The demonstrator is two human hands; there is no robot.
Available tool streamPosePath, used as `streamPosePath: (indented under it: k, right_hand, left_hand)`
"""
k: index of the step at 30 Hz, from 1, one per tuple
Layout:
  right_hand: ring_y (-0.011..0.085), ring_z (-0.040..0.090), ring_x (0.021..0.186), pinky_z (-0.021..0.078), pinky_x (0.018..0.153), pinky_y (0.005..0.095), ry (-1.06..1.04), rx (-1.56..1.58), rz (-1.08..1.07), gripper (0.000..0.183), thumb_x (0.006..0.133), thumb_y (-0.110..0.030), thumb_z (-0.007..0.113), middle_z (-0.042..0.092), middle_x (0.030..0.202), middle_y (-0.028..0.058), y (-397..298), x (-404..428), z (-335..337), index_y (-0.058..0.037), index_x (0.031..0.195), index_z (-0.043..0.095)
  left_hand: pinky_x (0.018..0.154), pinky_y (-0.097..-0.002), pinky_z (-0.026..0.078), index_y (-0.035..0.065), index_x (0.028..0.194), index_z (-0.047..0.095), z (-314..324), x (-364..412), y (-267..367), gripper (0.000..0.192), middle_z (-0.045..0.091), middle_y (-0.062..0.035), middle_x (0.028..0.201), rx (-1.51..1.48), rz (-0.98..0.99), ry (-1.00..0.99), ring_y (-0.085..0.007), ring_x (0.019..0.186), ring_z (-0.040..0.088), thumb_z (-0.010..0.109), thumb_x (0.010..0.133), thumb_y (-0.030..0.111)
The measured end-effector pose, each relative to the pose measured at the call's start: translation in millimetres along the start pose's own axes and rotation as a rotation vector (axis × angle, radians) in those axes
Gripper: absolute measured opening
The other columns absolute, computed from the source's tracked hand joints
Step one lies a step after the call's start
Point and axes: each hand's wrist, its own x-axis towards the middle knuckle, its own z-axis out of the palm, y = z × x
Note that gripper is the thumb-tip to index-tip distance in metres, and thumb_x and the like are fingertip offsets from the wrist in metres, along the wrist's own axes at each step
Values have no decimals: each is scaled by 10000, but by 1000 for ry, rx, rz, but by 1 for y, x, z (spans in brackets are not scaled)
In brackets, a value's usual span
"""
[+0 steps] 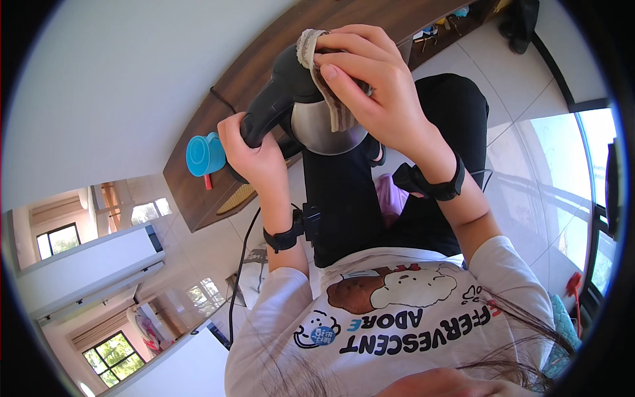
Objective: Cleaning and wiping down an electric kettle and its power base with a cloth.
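Note:
My left hand [255, 161] grips the black plastic handle of an electric kettle [317, 126] with a brushed steel body. The kettle is held up over my lap, tilted, its black lid part towards the top of the view. A striped brown and white cloth [340, 116] lies over the kettle's upper side, draped down the steel. My right hand [364, 74] pinches this cloth between thumb and fingers and presses it against the kettle. The fingertips are partly hidden in its folds. Each wrist wears a black strap with a small device.
A dark wooden cabinet [198, 198] runs behind the kettle, with a turquoise plastic cup [198, 156] and a red object [208, 182] on it. A black cable [243, 248] hangs beside my left arm. Between my legs is a pinkish-purple plastic object [392, 196]. Black boots [518, 30] stand at far right.

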Motion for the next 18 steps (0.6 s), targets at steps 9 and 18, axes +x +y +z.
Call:
streamPosePath:
  k: [9,18]
  right_hand:
    - [287,522,1025,412,867,401,161,-228,-23,146,786,-153,643,613,1056,85,7,3,11,-60,891,685]
    - [297,522,1030,437,868,387,117,-216,-118,127,746,-150,677,611,1070,87,2,6,-5,-44,816,686]
  left_hand:
    - [734,-291,433,-5,916,524,-1,-6,13,256,518,-109,838,-13,9,-36,-261,761,532,586,683,-90]
    - [710,-320,443,-6,887,517,-1,-5,17,249,476,-123,837,11,54,-11,-311,753,528,558,667,-116]
